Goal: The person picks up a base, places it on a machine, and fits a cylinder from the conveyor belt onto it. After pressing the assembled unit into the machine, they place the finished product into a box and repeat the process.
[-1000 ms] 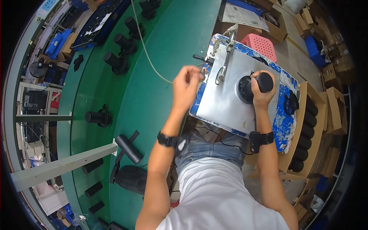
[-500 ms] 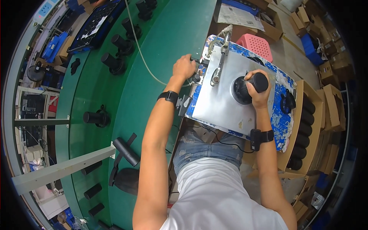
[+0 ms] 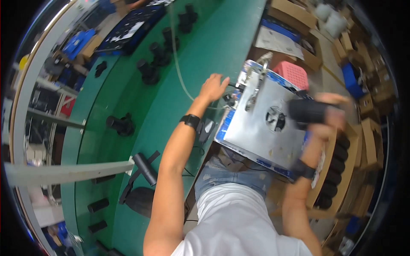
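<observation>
My right hand (image 3: 335,114), smeared by motion, is closed on a black cylindrical part (image 3: 309,112), held tilted sideways above the right side of a silver metal plate (image 3: 256,134). A round opening (image 3: 276,119) shows in the plate, with dark and metallic pieces inside it. My left hand (image 3: 212,88) holds nothing; its thumb and fingers are apart. It hovers over the green table (image 3: 171,115), close to the plate's upper left corner and a small black fitting (image 3: 229,100). Over the plate's upper part lies a metal lever clamp (image 3: 255,91).
Several black parts (image 3: 149,70) stand along the green table at left. An open cardboard box (image 3: 314,207) of black cylinders sits right of the plate. Behind it is a pink perforated stool (image 3: 291,74). A grey metal bar (image 3: 72,171) crosses at left; a pale hose (image 3: 179,72) hangs over the table.
My right hand has lifted the black cylindrical part off the plate and swung it right and tilted it, uncovering the opening. My left hand has come off the fixture's edge, fingers spreading. The view has shifted.
</observation>
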A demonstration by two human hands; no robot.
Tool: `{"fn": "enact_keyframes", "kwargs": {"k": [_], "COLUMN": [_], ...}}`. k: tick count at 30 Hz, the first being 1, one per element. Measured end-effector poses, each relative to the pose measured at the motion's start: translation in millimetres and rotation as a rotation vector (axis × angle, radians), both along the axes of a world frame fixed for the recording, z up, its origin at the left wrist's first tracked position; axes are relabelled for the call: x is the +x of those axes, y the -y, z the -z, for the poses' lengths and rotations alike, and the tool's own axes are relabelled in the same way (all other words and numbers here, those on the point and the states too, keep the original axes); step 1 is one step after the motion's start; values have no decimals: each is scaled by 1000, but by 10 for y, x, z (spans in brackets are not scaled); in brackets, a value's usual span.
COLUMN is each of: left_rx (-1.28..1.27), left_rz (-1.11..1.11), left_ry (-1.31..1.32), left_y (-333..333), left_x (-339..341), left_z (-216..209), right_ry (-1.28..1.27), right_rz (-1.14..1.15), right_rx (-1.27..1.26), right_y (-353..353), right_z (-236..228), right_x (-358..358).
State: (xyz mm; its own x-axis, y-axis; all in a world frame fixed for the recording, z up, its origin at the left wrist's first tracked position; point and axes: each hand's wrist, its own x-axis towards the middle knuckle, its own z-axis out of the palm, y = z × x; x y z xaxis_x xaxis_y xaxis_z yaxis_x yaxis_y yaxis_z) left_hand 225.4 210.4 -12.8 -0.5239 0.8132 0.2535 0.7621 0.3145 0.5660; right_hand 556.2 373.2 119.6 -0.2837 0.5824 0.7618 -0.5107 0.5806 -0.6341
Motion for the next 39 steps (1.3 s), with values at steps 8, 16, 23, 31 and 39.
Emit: {"fn": "enact_keyframes", "kwargs": {"k": [8,16,23,31,39], "left_rx": [683,404,306,235,111], "left_rz": [505,-272,-794,-841,-960], "left_ry": [-19,351,43,-17,-112], "left_y": [1032,1719,1866,1853,1844], "left_x": [1528,344,-1322,-2017,-1861], "left_z": [-1902,-1212,-198,220,103], "right_ry": [354,665,742,1150,1524], "right_rz": [-152,-116,385,900,947], "right_rx": [258,39,-432,-406,-680], "right_y": [1341,1797,616,-140,-302], "right_z": [-814,-314,593,1688,1918], "right_x": [-513,-227,1492,2499,2370]}}
